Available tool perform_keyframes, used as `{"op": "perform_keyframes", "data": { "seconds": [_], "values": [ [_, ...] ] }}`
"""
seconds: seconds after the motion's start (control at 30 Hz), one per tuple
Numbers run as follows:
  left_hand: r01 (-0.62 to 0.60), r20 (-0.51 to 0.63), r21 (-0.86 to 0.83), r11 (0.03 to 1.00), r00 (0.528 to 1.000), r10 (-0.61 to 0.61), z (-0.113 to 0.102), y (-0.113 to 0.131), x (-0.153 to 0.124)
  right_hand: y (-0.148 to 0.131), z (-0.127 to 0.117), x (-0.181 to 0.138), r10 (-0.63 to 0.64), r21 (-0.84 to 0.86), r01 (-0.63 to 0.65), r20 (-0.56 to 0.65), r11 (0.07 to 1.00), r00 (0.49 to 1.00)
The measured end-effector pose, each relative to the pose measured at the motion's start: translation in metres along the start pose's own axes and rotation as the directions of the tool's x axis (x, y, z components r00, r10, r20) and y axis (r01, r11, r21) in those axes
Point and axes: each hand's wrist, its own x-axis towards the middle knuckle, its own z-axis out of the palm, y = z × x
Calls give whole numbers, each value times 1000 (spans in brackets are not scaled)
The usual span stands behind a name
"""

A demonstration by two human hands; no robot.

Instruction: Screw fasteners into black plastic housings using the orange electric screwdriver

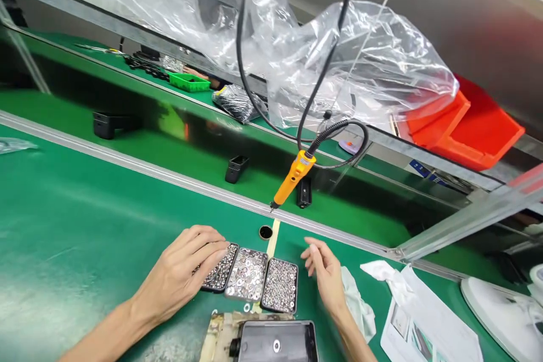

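My left hand (pixel 186 263) lies over the leftmost small tray (pixel 221 269), which is filled with small dark and silver screws. Its thumb and fingers come together above the tray, and whatever lies between the tips is too small to make out. Beside that tray stand a middle tray of flat washers (pixel 246 274) and a right tray of small metal nuts or rings (pixel 280 285). My right hand (pixel 324 271) hovers to the right of the trays, loosely curved, with fingers apart and nothing visible in it. Below, a dark rectangular housing (pixel 278 345) with a washer-like ring inside rests on a patterned block (pixel 223 328).
A yellow electric screwdriver (pixel 292 178) hangs on a black cable above the trays. A round black-topped disc (pixel 266 232) lies behind them. White cloth (pixel 358 305) and printed papers (pixel 430 317) lie at right. Plastic sheeting (pixel 339 56) and a red bin (pixel 475 124) are overhead.
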Motion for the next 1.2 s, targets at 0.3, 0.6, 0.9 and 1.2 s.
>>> {"op": "perform_keyframes", "data": {
  "seconds": [0.3, 0.6, 0.9, 1.2],
  "values": [
    [138, 132, 69, 988, 981, -146, 3, -13, -4, -100, 59, 105, -254, 13, 253, 34, 967, 967],
    [302, 344, 84, 950, 886, -312, 2, -11, -11, -101, 61, 88, -242, 209, 244, -33, 947, 970],
    [396, 386, 54, 917, 838, -385, 13, -10, -16, -109, 69, 69, -200, 516, 202, -61, 833, 978],
    [367, 373, 49, 929, 856, -358, 11, 1, -12, -126, 66, 61, -211, 564, 176, -4, 806, 977]
  ]
}}
